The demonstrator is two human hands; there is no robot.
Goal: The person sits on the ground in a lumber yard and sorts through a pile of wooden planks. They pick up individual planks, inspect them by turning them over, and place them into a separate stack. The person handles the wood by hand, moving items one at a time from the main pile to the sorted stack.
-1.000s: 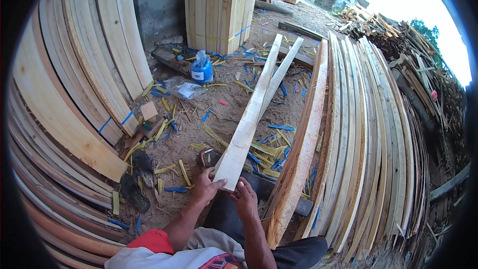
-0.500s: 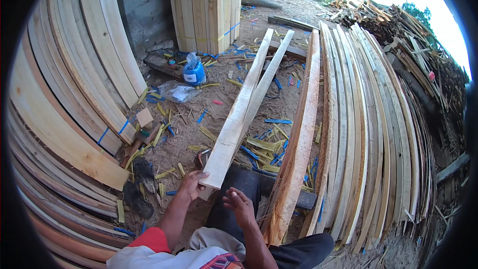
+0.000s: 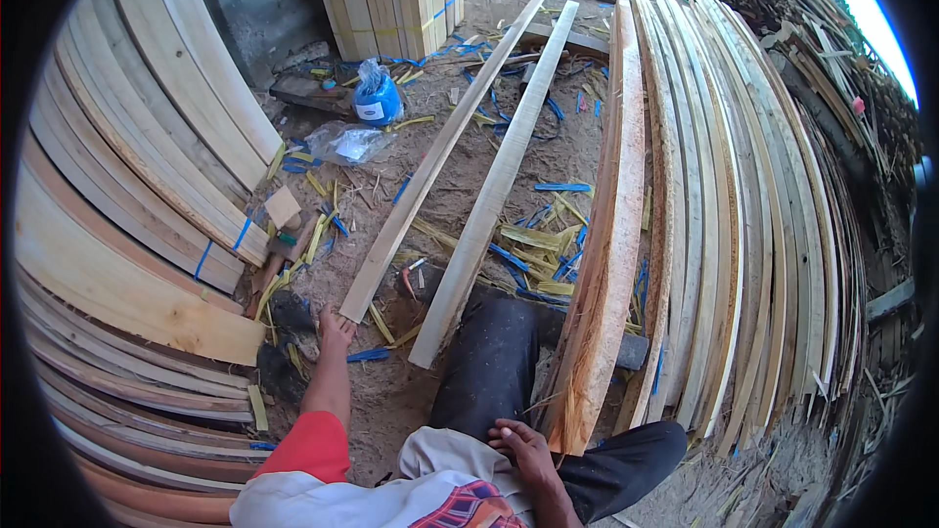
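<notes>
My left hand [image 3: 335,330] is closed on the near end of a long, narrow wooden board [image 3: 427,172], low to the ground on the left. A second pale board [image 3: 496,181] slants alongside, apart from the first, its near end beside my knee and untouched by either hand. My right hand [image 3: 520,446] rests near my lap with loosely bent fingers and nothing visible in it. Close by it is the near end of a thick, rough-edged reddish plank [image 3: 599,264].
Many boards [image 3: 729,196] lie side by side at the right, before a scrap-wood heap [image 3: 831,88]. Stacked planks [image 3: 147,264] line the left. A blue twine roll [image 3: 378,98], a clear plastic bag [image 3: 350,143], a hammer-like tool [image 3: 286,244] and strap scraps [image 3: 536,259] litter the dirt.
The two boards, overlapping before, now lie apart. My left hand has moved left and down with one board's end. My right hand has dropped toward my lap, and the view has tilted downward.
</notes>
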